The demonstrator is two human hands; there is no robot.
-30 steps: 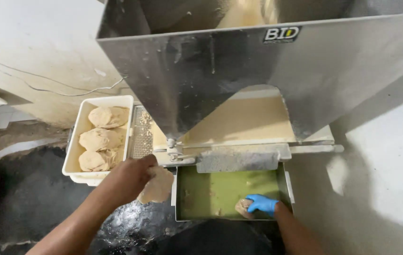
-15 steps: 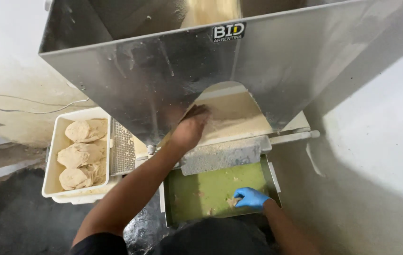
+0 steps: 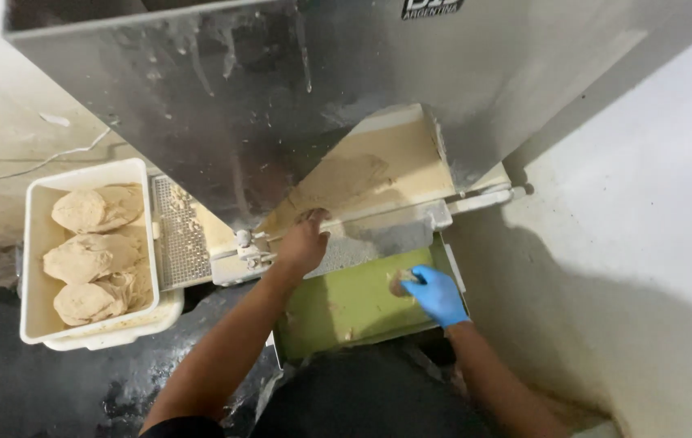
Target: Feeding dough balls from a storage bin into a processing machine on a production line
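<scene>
two hands at a dough machine, seen from above

a large stainless steel hopper [image 3: 281, 97] fills the top of the view, its brushed metal streaked with dried flour; its upper edge is cut off by the frame. below it a beige sloping belt [image 3: 378, 174], dusted and smeared with dough, runs down to a metal crossbar.

the bare left hand [image 3: 304, 242] rests at the lower edge of that belt, fingers curled and pressed together on the floury surface; whether it grips anything cannot be told. the right hand [image 3: 437, 294], in a smooth blue glove, pinches a small pale lump of dough [image 3: 401, 281] against the flat green tray [image 3: 346, 312] under the crossbar. most of the lump is hidden by the gloved fingers.

to the left stands a white plastic tub [image 3: 38, 243] holding three rounded, rough-skinned dough pieces [image 3: 90, 258]. beside the tub sits a perforated metal grate [image 3: 180, 235]. the floor below is dark and wet-looking, hard to make out.
</scene>
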